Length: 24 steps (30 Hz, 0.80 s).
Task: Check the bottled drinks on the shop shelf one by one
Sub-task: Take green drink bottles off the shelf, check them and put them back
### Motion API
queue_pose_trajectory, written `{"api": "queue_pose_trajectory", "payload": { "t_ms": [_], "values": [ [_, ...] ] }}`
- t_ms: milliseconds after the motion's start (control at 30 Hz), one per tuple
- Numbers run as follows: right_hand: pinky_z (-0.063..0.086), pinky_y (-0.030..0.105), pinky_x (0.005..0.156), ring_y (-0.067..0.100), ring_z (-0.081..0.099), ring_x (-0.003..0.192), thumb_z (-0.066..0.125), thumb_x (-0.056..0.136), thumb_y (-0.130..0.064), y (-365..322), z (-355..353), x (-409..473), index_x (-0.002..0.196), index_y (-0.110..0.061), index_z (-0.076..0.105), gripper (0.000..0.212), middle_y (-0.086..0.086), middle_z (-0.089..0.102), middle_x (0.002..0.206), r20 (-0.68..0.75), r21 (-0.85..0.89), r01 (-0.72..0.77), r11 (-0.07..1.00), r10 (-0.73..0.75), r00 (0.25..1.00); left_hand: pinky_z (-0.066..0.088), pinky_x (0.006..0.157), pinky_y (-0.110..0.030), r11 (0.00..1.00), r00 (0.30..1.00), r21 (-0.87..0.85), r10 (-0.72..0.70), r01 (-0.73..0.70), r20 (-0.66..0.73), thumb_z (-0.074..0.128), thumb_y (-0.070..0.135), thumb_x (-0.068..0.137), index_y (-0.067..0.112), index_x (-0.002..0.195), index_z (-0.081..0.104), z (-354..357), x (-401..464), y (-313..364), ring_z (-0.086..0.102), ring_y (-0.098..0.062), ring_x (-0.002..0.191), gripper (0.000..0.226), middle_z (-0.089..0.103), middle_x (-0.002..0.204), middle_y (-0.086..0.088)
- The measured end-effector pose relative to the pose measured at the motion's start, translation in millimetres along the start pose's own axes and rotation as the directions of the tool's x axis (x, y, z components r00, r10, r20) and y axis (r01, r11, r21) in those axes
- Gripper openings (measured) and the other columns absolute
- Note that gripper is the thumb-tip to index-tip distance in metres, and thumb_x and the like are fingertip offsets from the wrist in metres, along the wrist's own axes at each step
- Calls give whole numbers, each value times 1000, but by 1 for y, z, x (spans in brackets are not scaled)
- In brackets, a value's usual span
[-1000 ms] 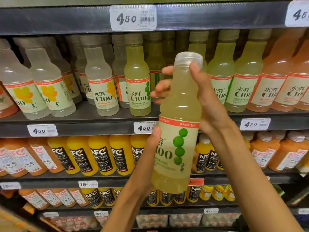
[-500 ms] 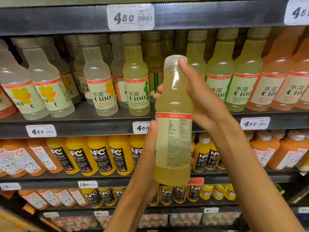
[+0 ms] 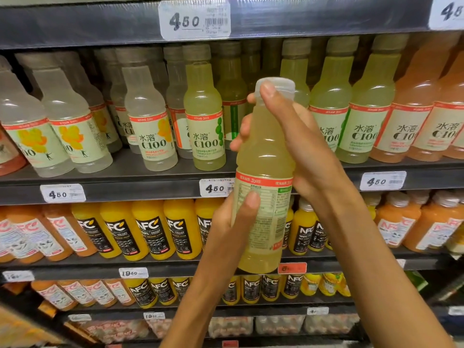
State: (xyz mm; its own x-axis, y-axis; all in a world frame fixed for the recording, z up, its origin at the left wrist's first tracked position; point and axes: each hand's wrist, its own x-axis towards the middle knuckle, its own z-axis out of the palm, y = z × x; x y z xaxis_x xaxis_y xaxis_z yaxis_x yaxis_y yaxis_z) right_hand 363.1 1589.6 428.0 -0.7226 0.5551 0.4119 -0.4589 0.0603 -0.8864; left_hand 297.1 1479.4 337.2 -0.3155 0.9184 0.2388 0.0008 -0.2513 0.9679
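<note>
Presently, item by item, largest first.

Shop shelf (image 3: 100, 189): dark tiers, each front edge carrying price tags. The upper tier holds rows of pale, green and pink bottled drinks; the tier below holds orange juice bottles (image 3: 150, 229). A gap shows in the green row, behind the raised hands; in my judgement that is the slot for the return.

Held bottle (image 3: 263, 156): pale yellow-green drink, upright, lifted clear of the shelf and carried in front of the upper and middle tiers. Its back label of fine print faces the camera. The step in hand appears to be reading that panel.

Right hand (image 3: 308, 151): wrapped round the neck and shoulder, fingers curled behind, thumb laid up against the cap (image 3: 276, 87). Keep this grasp firm; it steadies the top.

Left hand (image 3: 233, 222): grasping the lower body, thumb lying across the printed panel, fingers hidden behind the bottle. The thumb covers some of the text; sliding it to the label's edge would free the lines for reading.

Handling note: hold level and still, face square to the eye, and turn by the neck only. The full bottle is likely heavy and smooth, so one hand should never let go before the other is set.

Price tag (image 3: 216, 188): just left of the bottle, partly covered by it.
</note>
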Motion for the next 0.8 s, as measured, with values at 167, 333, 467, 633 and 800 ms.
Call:
{"api": "queue_pose_trajectory", "payload": {
  "t_ms": [167, 333, 467, 633, 800],
  "values": [
    [55, 32, 67, 23, 69, 77, 46, 90, -48, -3, -6, 0, 106, -11, 53, 41, 6, 68, 76, 88, 119, -51, 992, 41, 995, 55, 85, -38, 993, 995, -82, -76, 81, 64, 53, 80, 66, 27, 116, 65, -3, -4, 3, 69, -20, 100, 73, 72, 108, -2],
    [55, 30, 61, 16, 65, 61, 37, 99, -44, -1, -5, 2, 108, -10, 48, 36, 4, 64, 71, 81, 310, -121, 943, 101, 992, 57, 71, -37, 918, 959, -325, -156, 229, 236, 41, 70, 83, 16, 122, 62, -1, -12, 3, 71, -26, 84, 70, 72, 100, -13],
    [54, 31, 58, 15, 60, 56, 44, 98, -41, -7, -6, 3, 104, -12, 50, 30, 3, 60, 68, 44, 217, -120, 969, 113, 993, 57, 80, -37, 946, 968, -260, -144, 195, 203, 36, 70, 83, 22, 123, 62, 0, -9, 2, 69, -24, 99, 68, 71, 109, -9],
    [56, 31, 59, 17, 66, 62, 53, 95, -41, -17, -5, 3, 100, -15, 54, 26, 3, 67, 71, -25, -9, -88, 996, 87, 996, 56, 87, -40, 986, 988, -111, -110, 123, 110, 44, 69, 75, 31, 118, 62, 0, -9, 3, 67, -19, 106, 60, 71, 113, 0],
    [57, 31, 61, 18, 68, 67, 54, 95, -40, -10, -7, 9, 103, -13, 55, 29, 5, 68, 75, 7, 67, -188, 980, 188, 982, 58, 78, -39, 943, 974, -264, -169, 204, 151, 64, 70, 67, 23, 115, 66, 0, -13, 6, 71, -25, 92, 67, 72, 105, -9]
  ]
}}
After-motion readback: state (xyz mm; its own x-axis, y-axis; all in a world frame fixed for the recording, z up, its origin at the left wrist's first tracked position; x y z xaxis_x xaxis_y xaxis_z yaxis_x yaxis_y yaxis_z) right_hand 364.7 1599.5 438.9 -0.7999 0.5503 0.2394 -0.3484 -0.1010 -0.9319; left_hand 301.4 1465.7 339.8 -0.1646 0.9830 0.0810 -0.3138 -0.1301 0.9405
